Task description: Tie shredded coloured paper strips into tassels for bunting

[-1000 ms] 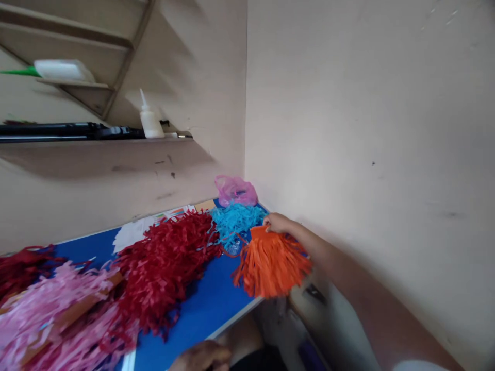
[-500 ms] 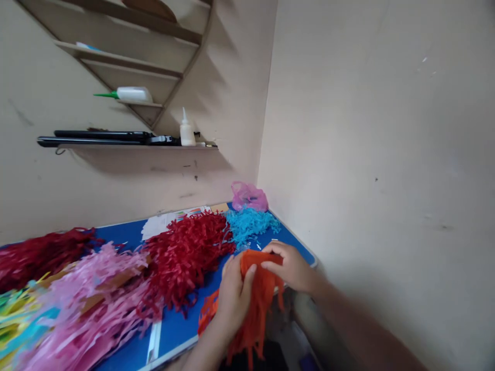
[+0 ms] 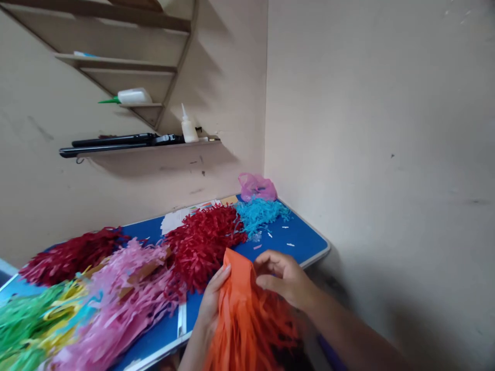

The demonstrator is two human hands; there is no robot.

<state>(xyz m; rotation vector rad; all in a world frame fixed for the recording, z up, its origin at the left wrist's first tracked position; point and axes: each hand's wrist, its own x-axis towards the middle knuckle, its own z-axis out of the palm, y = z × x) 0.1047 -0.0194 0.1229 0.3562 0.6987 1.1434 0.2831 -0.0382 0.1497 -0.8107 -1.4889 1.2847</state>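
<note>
Hanging from left hand (image 3: 212, 305), right hand (image 3: 289, 281) — orange fringe (image 3: 247, 322)

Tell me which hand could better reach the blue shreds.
Probably the right hand: it grips the top of the orange fringe, nearer the blue shreds; the left hand sits farther off.

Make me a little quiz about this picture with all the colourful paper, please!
1. Which colour is the paper fringe that the left hand and the right hand hold? A green, B orange, C purple.
2. True or false: the glue bottle lies tipped over.
3. Which pile of shreds lies nearest the pink bag?
Key: 1 B. 2 False, it stands upright on the wall shelf. 3 The light blue pile.
</note>
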